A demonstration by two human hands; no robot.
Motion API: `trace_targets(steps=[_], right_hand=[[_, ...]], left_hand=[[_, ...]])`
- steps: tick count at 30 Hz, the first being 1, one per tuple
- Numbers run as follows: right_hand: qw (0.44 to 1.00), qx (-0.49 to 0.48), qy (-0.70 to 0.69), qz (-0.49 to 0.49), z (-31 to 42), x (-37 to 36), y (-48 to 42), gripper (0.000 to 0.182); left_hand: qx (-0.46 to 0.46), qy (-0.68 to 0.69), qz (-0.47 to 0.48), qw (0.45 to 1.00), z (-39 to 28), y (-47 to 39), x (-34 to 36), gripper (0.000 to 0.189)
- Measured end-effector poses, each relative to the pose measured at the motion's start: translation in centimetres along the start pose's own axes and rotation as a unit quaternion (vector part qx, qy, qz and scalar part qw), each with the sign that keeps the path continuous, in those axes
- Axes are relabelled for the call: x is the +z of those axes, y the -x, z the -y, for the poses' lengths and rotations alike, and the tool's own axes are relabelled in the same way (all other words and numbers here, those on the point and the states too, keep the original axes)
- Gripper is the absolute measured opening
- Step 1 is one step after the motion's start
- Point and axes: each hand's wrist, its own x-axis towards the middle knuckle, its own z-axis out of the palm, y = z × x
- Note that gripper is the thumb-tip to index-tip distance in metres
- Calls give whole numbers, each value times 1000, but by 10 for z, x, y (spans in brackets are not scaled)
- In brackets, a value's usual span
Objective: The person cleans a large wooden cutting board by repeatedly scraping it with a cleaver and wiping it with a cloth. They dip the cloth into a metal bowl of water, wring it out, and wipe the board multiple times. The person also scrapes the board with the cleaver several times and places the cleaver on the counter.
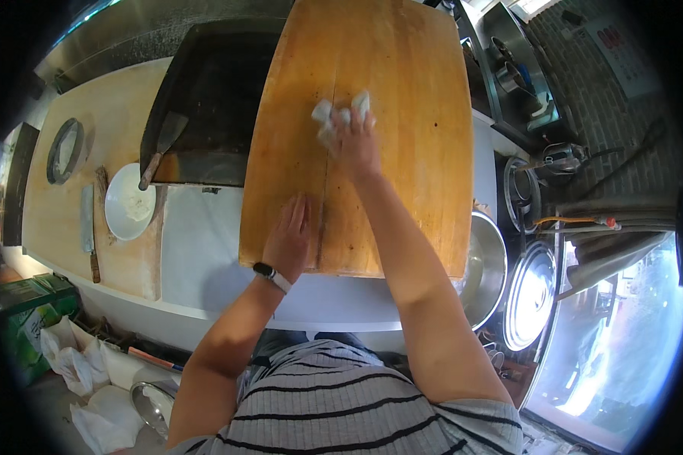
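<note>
A large wooden board point(398, 216) lies on the counter in front of me, with a seam running along its length. My right hand point(356, 142) presses a crumpled white cloth or paper wipe point(324, 111) onto the board's surface, left of its middle. Parts of the wipe stick out past my fingers; the rest is hidden beneath them. Flat on the near left part of the board rests my left hand point(289, 230), its fingers close together and nothing visible in it. A smartwatch point(272, 275) with a pale strap is on my left wrist.
Beside the board on the left sits a black griddle point(216, 85) with a scraper point(165, 145) on it. Farther left are a white bowl point(130, 200) of flour-like powder, a cleaver point(88, 222) and a dark ring-shaped pan point(65, 151). A steel basin point(489, 267) adjoins the board's right edge.
</note>
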Motion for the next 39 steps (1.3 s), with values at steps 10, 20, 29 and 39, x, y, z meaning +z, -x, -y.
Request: trace_targets(steps=[10, 20, 29, 39], right_hand=[[968, -180, -57, 163, 13, -73, 170, 53], [993, 108, -40, -41, -64, 36, -96, 40], [937, -267, 219, 46, 105, -27, -29, 44], [900, -386, 144, 145, 134, -51, 10, 42]], left_hand=[[-95, 45, 53, 993, 11, 77, -32, 54], [-136, 85, 17, 987, 1, 110, -18, 52], [-160, 114, -72, 978, 15, 112, -16, 51], [-464, 553, -63, 689, 57, 123, 4, 41]])
